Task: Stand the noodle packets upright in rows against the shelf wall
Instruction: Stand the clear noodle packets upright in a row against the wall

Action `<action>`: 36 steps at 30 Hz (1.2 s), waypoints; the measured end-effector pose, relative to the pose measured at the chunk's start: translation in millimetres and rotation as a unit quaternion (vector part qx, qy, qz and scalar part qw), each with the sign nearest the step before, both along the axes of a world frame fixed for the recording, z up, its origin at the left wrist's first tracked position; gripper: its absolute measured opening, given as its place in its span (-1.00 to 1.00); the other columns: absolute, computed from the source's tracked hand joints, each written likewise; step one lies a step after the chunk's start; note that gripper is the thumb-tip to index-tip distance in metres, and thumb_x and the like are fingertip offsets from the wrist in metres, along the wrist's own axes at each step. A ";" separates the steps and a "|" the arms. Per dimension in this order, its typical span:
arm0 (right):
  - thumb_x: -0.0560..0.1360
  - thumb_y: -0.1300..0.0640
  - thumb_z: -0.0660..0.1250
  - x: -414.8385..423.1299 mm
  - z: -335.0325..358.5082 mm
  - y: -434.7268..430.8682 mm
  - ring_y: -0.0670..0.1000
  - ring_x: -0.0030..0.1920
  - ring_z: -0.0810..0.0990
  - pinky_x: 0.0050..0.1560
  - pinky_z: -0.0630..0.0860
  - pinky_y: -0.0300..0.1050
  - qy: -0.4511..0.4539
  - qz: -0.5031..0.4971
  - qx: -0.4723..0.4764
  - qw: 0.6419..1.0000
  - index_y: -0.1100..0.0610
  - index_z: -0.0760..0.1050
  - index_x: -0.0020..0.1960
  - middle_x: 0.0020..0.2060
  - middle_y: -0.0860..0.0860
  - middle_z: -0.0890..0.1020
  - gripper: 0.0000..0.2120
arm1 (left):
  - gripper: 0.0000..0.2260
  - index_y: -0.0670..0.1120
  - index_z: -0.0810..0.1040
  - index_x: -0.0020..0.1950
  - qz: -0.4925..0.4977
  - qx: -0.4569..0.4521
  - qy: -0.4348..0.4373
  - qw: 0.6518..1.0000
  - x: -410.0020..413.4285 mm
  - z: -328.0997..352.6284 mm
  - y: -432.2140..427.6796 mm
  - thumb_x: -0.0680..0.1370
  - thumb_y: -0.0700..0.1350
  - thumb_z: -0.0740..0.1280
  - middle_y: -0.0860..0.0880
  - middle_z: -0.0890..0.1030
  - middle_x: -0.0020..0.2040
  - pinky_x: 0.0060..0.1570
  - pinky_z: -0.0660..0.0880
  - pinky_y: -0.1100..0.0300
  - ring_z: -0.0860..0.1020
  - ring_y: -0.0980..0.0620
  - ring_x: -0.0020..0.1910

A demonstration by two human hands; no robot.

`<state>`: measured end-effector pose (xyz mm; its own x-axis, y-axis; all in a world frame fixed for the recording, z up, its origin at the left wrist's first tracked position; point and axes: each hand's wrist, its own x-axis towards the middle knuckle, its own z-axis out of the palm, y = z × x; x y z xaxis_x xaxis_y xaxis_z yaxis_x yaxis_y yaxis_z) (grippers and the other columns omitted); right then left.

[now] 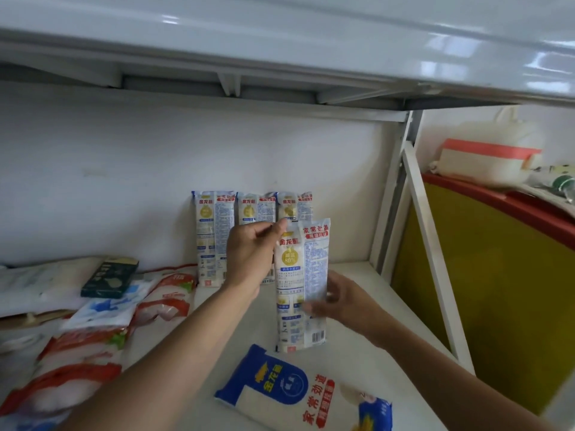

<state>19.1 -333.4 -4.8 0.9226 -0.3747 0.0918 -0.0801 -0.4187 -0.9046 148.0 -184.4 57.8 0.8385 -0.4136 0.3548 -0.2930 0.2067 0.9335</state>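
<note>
Three white-and-blue noodle packets stand upright side by side against the back wall: one at the left [212, 231], one in the middle [255, 208], one at the right [295, 205]. In front of them I hold a fourth noodle packet [300, 275] upright above the shelf. My left hand [252, 253] pinches its top left corner. My right hand [340, 301] grips its lower right side. Another noodle packet [298, 396], white with blue ends, lies flat on the shelf near the front.
The white shelf board [357, 353] ends at a white metal frame post [432, 244] on the right. Red-and-white bags [165, 303] and a dark box [109, 276] lie at the left. A low shelf underside [280, 57] hangs overhead.
</note>
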 end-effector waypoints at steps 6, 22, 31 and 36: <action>0.54 0.12 0.48 -7.1 -23.2 -21.9 -0.05 0.08 0.71 -0.11 0.61 -0.24 -0.005 -0.025 -0.002 1.000 -0.07 0.58 0.24 0.13 -0.17 0.73 -0.70 | -0.85 -0.03 0.72 0.10 -0.057 0.012 0.032 0.998 -5.6 2.1 -7.4 0.57 -0.05 0.43 0.03 0.77 -0.02 0.03 0.67 0.07 0.74 0.05 -0.05; 0.60 0.24 0.39 71.6 -41.5 -133.9 -0.12 -0.42 0.57 -0.40 0.50 -0.16 -0.115 -0.233 0.093 0.961 0.10 0.53 0.20 -0.17 0.03 0.68 -0.81 | -0.40 0.07 0.31 0.55 -0.197 0.392 -0.008 0.898 25.7 -57.3 -6.7 0.56 0.05 0.45 0.00 0.40 0.50 0.20 0.35 0.20 0.42 0.05 0.37; 0.64 0.18 0.27 112.0 -44.2 -143.9 0.09 -0.09 0.69 -0.28 0.63 -0.08 -0.137 -0.256 0.108 0.951 0.03 0.52 0.24 0.01 0.08 0.71 -0.80 | -0.38 0.08 0.35 0.53 -0.223 0.460 -0.109 0.853 13.6 -77.5 -4.2 0.52 0.11 0.47 0.08 0.39 0.51 0.31 0.33 0.27 0.37 0.14 0.45; 0.64 0.27 0.25 102.6 -39.9 -136.3 0.06 0.06 0.70 0.03 0.67 0.07 -0.151 -0.221 0.076 0.960 -0.07 0.41 0.28 0.09 -0.02 0.67 -0.68 | -0.68 0.18 0.63 0.25 -0.362 0.518 -0.214 0.745 -1.4 -68.2 -2.0 0.51 0.07 0.50 0.23 0.56 0.24 0.27 0.48 0.22 0.51 0.29 0.22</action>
